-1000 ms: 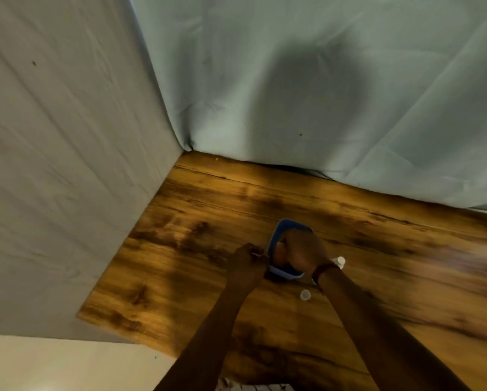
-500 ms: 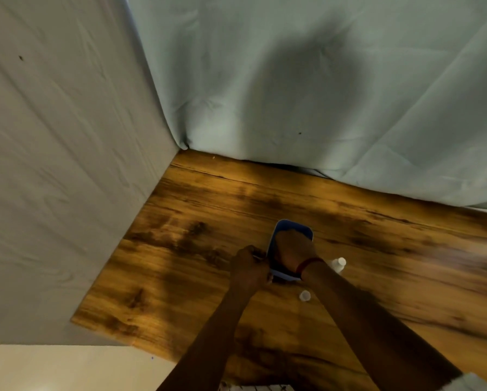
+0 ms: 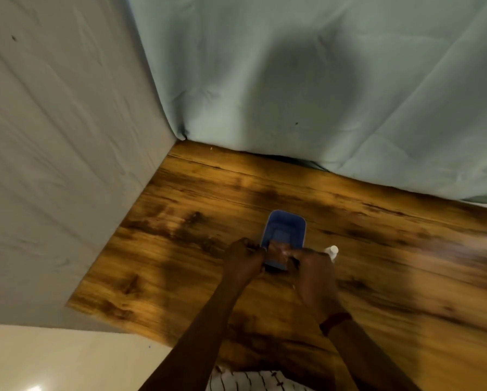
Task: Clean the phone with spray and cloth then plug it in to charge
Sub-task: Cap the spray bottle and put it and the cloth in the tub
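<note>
The phone (image 3: pixel 284 230) lay on the surface (image 3: pixel 180 249), the left hand (image 3: pixel 243 262) curled round its near-left edge; the right hand (image 3: pixel 314 266) met its near end, grip unclear. A slip could topple the spray bottle (image 3: pixel 333 251) just beside

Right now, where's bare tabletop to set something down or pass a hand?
Bare wood: left of the left hand up to the grey drape; behind the phone to the teal curtain; far right of the spray bottle. Crowded: centre, where both hands meet the phone, bottle beside the right hand.
</note>
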